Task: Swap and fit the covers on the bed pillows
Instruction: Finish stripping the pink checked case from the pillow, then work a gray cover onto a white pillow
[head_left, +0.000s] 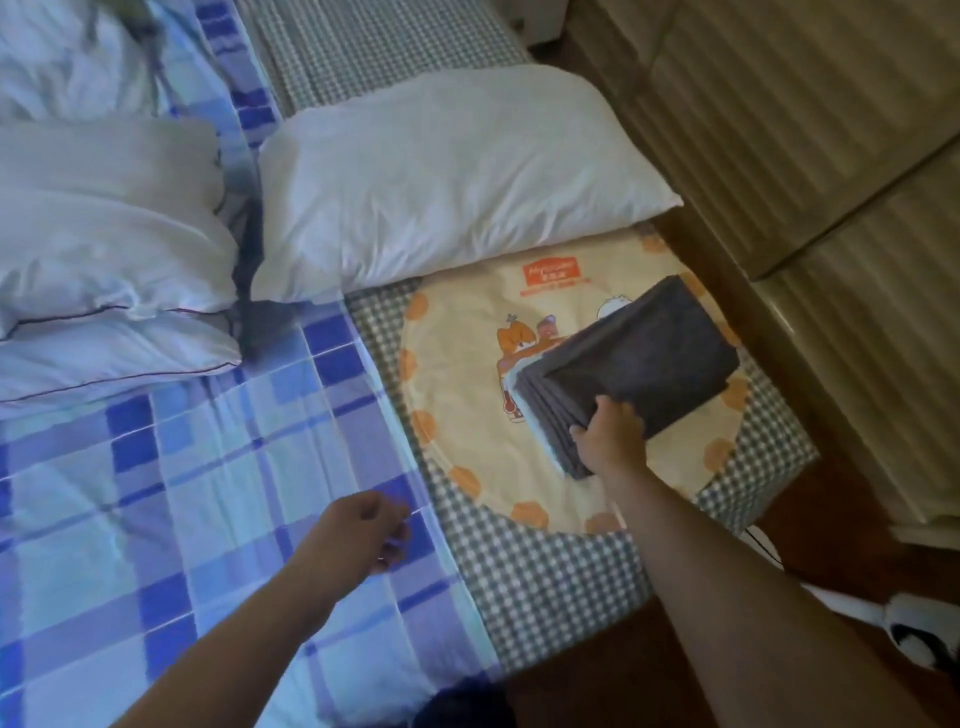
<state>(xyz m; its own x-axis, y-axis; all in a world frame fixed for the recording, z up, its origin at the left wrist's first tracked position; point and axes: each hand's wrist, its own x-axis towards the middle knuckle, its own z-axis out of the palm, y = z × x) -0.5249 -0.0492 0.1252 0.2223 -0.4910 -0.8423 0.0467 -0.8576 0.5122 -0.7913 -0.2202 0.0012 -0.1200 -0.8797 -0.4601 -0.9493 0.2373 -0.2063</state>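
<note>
Grey folded covers (631, 369) – soft, floppy, best gripped across the stacked edges – lie on the cartoon mat (467, 405), right hand (613, 434) clasping them; left hand (366, 530) loosely curled, empty.

Dim indoor light, soft focus, blue cast at left
Warm striped light on cabinets (810, 130); pillow (447, 182) brightest; wide-angle bending at edges; overall slight blur

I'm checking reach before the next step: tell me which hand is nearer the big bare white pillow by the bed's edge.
Right. The right hand grips the folded dark grey cloth stack just below the big bare white pillow. The left hand hovers lower, over the blue checked sheet.
</note>
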